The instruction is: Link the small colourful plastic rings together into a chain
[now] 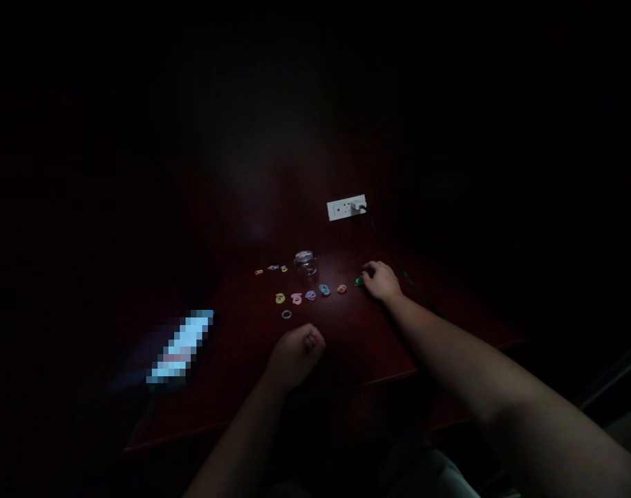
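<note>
Small coloured elastic hair ties lie in little piles on the dark red table: yellow [280, 298], pink [296, 299], purple [310, 295], blue [324, 290] and orange [341, 289]. At the right end of this row, my right hand [382, 281] has its fingertips closed at the green hair ties [359, 281], partly covering them. My left hand [297, 353] rests near the front of the table, fingers curled in; whatever they may hold is hidden. A single multicoloured hair tie [287, 314] lies just beyond it. Behind the row stands a clear lidded jar [305, 263].
More hair ties [274, 268] are scattered left of the jar. A lit, blurred-out screen [183, 349] stands at the left. On the back wall is a white socket [341, 208] with a plug [359, 205], its dark cable running down to the right. The surroundings are very dark.
</note>
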